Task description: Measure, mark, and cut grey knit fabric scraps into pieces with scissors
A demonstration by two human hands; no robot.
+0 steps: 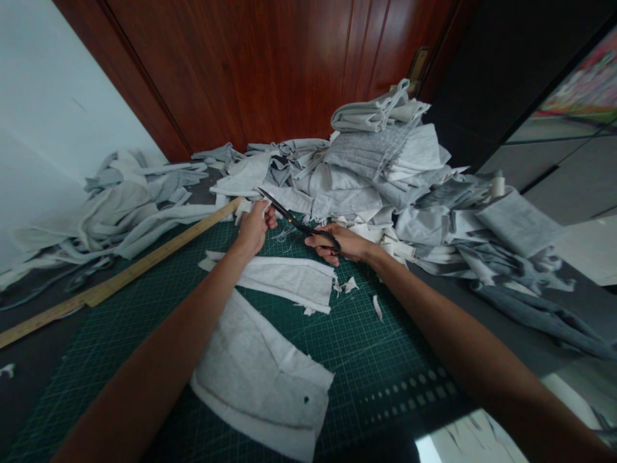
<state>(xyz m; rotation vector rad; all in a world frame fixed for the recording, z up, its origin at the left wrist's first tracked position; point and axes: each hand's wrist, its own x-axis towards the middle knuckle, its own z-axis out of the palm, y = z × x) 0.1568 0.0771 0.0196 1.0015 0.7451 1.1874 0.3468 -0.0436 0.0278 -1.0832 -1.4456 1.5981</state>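
Black-handled scissors are gripped in my right hand, fingers through the loops, blades pointing up and left. The blade tips lie just above my left hand, which is closed with a bit of white cloth at its fingertips; how far the cloth extends is hard to see. Under my left wrist lies a pale strip of cloth with a frayed right end. A larger grey-white cloth piece, with a small dark hole, lies nearer to me. Both rest on a green cutting mat.
A long wooden ruler crosses the mat's left side. Heaped grey and white cloth stands at the back right, and more cloth lies at the left. Small scraps and loose threads are scattered about. A wooden door rises behind.
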